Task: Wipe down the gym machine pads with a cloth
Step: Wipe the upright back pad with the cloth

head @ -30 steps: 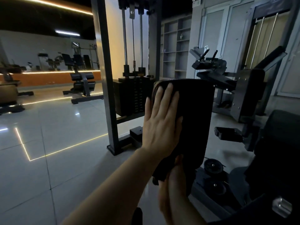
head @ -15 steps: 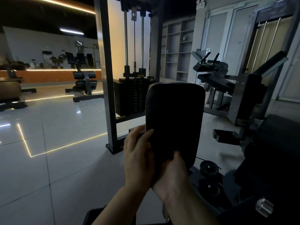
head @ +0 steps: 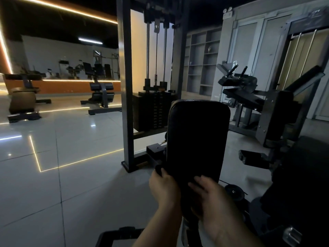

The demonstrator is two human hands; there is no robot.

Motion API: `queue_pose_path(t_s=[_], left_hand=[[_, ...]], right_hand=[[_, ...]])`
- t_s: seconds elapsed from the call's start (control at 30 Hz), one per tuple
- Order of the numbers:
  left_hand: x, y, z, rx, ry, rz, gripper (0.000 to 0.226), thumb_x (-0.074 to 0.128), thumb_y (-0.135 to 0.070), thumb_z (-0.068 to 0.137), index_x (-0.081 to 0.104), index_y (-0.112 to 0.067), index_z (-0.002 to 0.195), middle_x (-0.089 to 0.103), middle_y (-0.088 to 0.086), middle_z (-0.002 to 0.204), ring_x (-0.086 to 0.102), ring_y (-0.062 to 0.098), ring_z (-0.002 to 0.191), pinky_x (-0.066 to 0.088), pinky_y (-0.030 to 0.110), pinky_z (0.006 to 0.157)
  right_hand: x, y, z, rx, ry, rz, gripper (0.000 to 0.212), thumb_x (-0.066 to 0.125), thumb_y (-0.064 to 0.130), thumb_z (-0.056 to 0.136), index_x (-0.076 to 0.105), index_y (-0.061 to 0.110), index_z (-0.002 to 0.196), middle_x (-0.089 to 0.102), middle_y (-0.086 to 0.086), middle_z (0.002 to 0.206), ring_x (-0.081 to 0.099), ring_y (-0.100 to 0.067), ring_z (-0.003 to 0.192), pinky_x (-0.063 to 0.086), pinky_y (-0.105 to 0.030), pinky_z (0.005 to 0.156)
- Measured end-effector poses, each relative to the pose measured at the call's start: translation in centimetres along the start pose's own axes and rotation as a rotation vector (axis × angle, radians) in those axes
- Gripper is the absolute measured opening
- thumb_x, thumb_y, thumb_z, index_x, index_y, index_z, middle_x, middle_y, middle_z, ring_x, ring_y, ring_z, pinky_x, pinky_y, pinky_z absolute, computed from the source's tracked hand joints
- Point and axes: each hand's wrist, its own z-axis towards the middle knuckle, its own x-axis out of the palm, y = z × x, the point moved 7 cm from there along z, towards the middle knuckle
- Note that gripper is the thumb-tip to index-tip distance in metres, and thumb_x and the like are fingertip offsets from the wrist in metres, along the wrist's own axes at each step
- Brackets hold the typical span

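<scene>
A black upright machine pad (head: 197, 136) stands in the middle of the view. My left hand (head: 163, 188) is at the pad's lower left edge with its fingers curled round a dark bunch, which looks like the cloth (head: 185, 198). My right hand (head: 211, 198) is at the pad's bottom end, its fingers curled on the same dark cloth against the pad face. In the dim light the cloth is hard to tell from the pad. A second dark pad (head: 302, 175) lies at the right.
The weight stack (head: 151, 111) and its steel frame post (head: 127, 104) stand just behind the pad. Another machine (head: 249, 97) is at the right rear, with benches (head: 101, 93) across the tiled floor (head: 62, 166) on the left. A black frame piece (head: 121, 234) sits below my arms.
My left hand has slid from the pad's top, where it lay flat on the cloth, down to the lower left edge. Both hands now sit at the pad's bottom.
</scene>
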Motion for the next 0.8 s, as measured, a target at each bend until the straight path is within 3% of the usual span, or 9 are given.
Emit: queue_pose_path(t_s=[0.1,0.17,0.27,0.37,0.43,0.5,0.57,0.67,0.8], left_hand=[[0.8,-1.1,0.7,-0.003,-0.022,-0.073,0.024,0.041,-0.014,0.101,0.061,-0.008,0.113,0.062,0.007,0.1,0.059,0.029,0.102,0.047,0.041,0.091],[1.1,-1.8,0.8,-0.023,-0.04,-0.087,0.025,0.041,-0.014,0.101,0.061,-0.006,0.114,0.062,0.008,0.099,0.058,0.028,0.102,0.045,0.039,0.091],[1.8,-3.0,0.3,0.011,-0.034,-0.112,0.023,0.04,-0.016,0.101,0.061,-0.009,0.106,0.064,0.013,0.101,0.06,0.031,0.1,0.046,0.043,0.09],[2.6,-5.1,0.1,0.076,-0.018,-0.098,0.021,0.039,-0.018,0.101,0.058,-0.016,0.094,0.065,0.009,0.095,0.06,0.027,0.094,0.048,0.045,0.09],[3.1,-6.5,0.0,0.095,-0.004,-0.066,0.023,0.038,-0.021,0.101,0.059,-0.012,0.1,0.065,0.008,0.1,0.06,0.026,0.096,0.048,0.045,0.092],[3.7,-7.5,0.1,0.108,0.007,-0.042,0.028,0.038,-0.024,0.101,0.06,-0.01,0.111,0.065,0.009,0.105,0.059,0.028,0.101,0.048,0.047,0.094],[4.0,-8.4,0.0,0.133,0.004,-0.014,0.026,0.038,-0.023,0.101,0.062,-0.015,0.098,0.065,0.006,0.094,0.06,0.026,0.092,0.049,0.043,0.089],[4.1,-10.2,-0.5,0.175,-0.024,0.022,0.031,0.037,-0.019,0.101,0.05,-0.025,0.074,0.056,-0.005,0.077,0.053,0.016,0.076,0.043,0.036,0.079],[4.3,-12.6,-0.5,0.27,-0.051,0.057,0.023,0.038,-0.017,0.1,0.06,-0.014,0.099,0.057,-0.001,0.089,0.057,0.025,0.093,0.042,0.035,0.08]], right_hand=[[-3.3,6.1,-0.4,-0.25,-0.182,0.026,0.023,0.043,0.021,0.1,0.058,0.016,0.116,0.062,0.002,0.098,0.058,-0.016,0.093,0.04,-0.031,0.081],[-4.5,9.4,0.7,-0.381,-0.28,-0.083,0.033,0.037,0.021,0.102,0.048,0.022,0.134,0.053,0.003,0.124,0.049,-0.017,0.117,0.032,-0.029,0.093],[-2.2,12.6,2.4,-0.481,-0.162,-0.218,0.042,0.03,0.029,0.104,0.029,0.03,0.146,0.025,0.004,0.155,0.027,-0.018,0.139,0.024,-0.03,0.101],[1.4,14.0,2.5,-0.552,-0.016,-0.342,0.048,0.025,0.04,0.102,0.019,0.034,0.149,0.029,0.013,0.147,0.026,-0.005,0.135,0.024,-0.026,0.101],[2.2,14.1,2.1,-0.558,-0.005,-0.373,0.047,0.026,0.044,0.101,0.022,0.037,0.147,0.035,0.016,0.137,0.027,-0.001,0.126,0.025,-0.023,0.096],[2.1,13.8,2.3,-0.583,0.007,-0.36,0.048,0.028,0.049,0.099,0.023,0.042,0.146,0.035,0.011,0.147,0.034,-0.01,0.133,0.033,-0.034,0.104],[1.8,13.6,2.3,-0.591,0.023,-0.34,0.051,0.03,0.056,0.095,0.021,0.049,0.144,0.035,0.008,0.15,0.039,-0.014,0.133,0.035,-0.044,0.109],[1.9,13.5,2.3,-0.575,0.079,-0.35,0.062,0.032,0.064,0.084,0.02,0.052,0.143,0.035,0.01,0.15,0.04,-0.013,0.131,0.035,-0.044,0.109],[1.9,13.6,2.3,-0.562,0.083,-0.324,0.054,0.033,0.063,0.089,0.022,0.054,0.141,0.036,0.016,0.146,0.04,-0.009,0.13,0.033,-0.041,0.11]])
